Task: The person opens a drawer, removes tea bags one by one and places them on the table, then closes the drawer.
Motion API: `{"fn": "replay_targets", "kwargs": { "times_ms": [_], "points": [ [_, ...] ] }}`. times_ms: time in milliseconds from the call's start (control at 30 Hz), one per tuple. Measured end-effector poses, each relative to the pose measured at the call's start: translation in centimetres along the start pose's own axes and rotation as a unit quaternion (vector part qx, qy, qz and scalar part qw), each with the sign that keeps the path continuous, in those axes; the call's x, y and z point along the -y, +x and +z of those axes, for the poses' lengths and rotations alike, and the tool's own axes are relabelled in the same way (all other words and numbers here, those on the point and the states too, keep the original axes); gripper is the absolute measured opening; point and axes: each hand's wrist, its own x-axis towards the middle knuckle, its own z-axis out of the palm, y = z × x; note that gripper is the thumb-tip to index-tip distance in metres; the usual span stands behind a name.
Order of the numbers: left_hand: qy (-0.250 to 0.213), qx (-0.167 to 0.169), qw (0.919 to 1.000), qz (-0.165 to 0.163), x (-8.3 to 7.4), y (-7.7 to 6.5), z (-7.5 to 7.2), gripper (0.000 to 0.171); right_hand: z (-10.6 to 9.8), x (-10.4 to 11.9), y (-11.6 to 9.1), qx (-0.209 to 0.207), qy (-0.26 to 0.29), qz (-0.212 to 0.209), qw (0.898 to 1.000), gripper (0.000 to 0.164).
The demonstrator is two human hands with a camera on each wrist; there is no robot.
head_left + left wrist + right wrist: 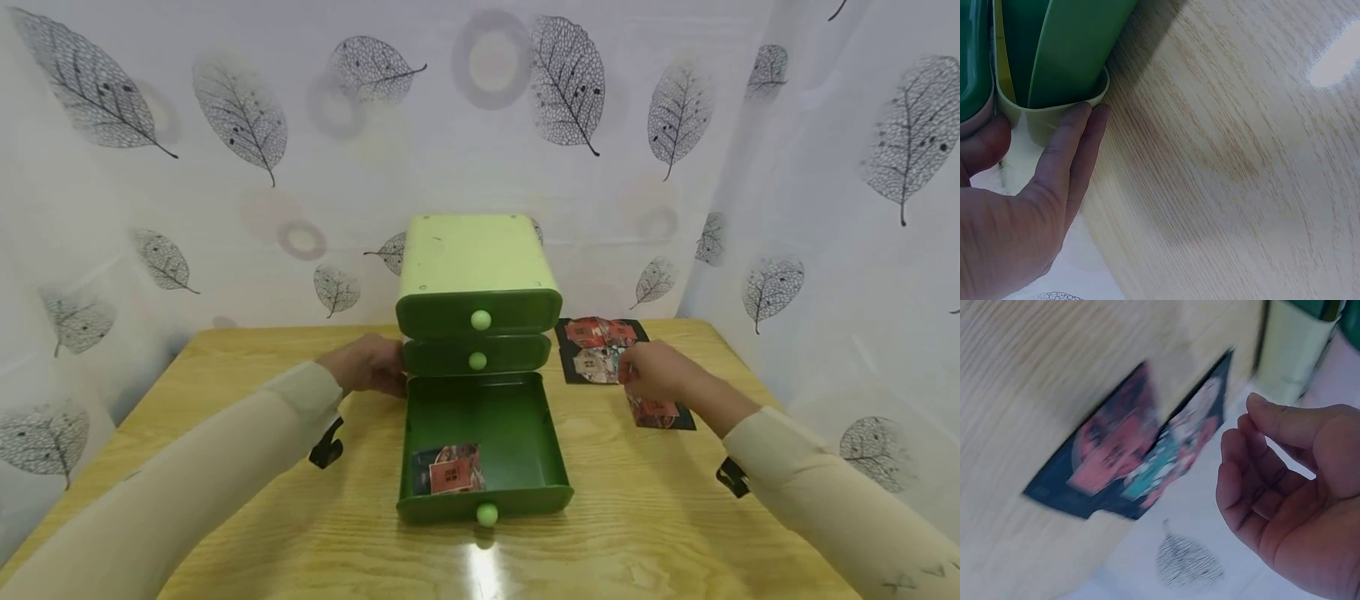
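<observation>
A small drawer cabinet (476, 254) with a pale yellow-green top and dark green drawers stands at mid-table. Its bottom drawer (555, 446) is pulled out, and a flat red-and-black printed packet (453, 473) lies in its front left corner. My left hand (371, 365) touches the cabinet's left side; in the left wrist view its straight fingers (1060, 147) lie against the pale lower shell. To the right, my right hand (656, 371) hovers over more flat printed packets (588, 367). Its fingers are loosely bent, with nothing visible between thumb and fingertips in the right wrist view.
The cabinet's top drawer (438, 317) and middle drawer (438, 357) are closed, each with a round light-green knob. Behind the wooden table (255, 500) hangs a white curtain (465, 167) printed with leaves. The pulled-out drawer juts toward the table's front.
</observation>
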Motion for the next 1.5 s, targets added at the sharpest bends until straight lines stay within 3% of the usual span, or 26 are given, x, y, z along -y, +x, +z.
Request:
{"fn": "replay_targets", "kwargs": {
  "times_ms": [400, 733, 800, 1033, 1167, 1300, 1500],
  "points": [
    [-0.009, -0.018, 0.9998, -0.003, 0.1, 0.1, 0.0, 0.033, -0.8, 9.1, -0.2, -0.008, 0.045, -0.109, 0.993, 0.008],
    [-0.013, -0.006, 0.9999, 0.010, 0.0, -0.2, -0.3, 0.032, 2.0, 14.4, 1.1, 0.017, 0.048, -0.193, 0.980, 0.003],
    [-0.021, -0.009, 0.9997, 0.011, 0.1, -0.1, -0.3, 0.034, 2.8, 15.4, 1.6, 0.030, 0.041, -0.194, 0.980, 0.005],
    [-0.021, 0.057, 0.9975, 0.035, 0.3, -0.4, -1.0, 0.043, 4.7, 18.6, 3.3, 0.061, -0.011, -0.184, 0.981, 0.028],
    [-0.013, 0.081, 0.9961, 0.034, 0.4, -0.1, -1.3, 0.038, 5.4, 19.7, 3.8, 0.072, -0.028, -0.174, 0.982, 0.050],
    [-0.011, 0.078, 0.9967, 0.021, 0.6, 0.5, -1.6, 0.035, 6.0, 20.3, 4.2, 0.088, -0.041, -0.161, 0.982, 0.068],
    [-0.024, 0.059, 0.9979, -0.005, 0.9, 1.3, -1.8, 0.037, 6.7, 20.6, 4.5, 0.096, -0.059, -0.168, 0.979, 0.066]
  ]
}}
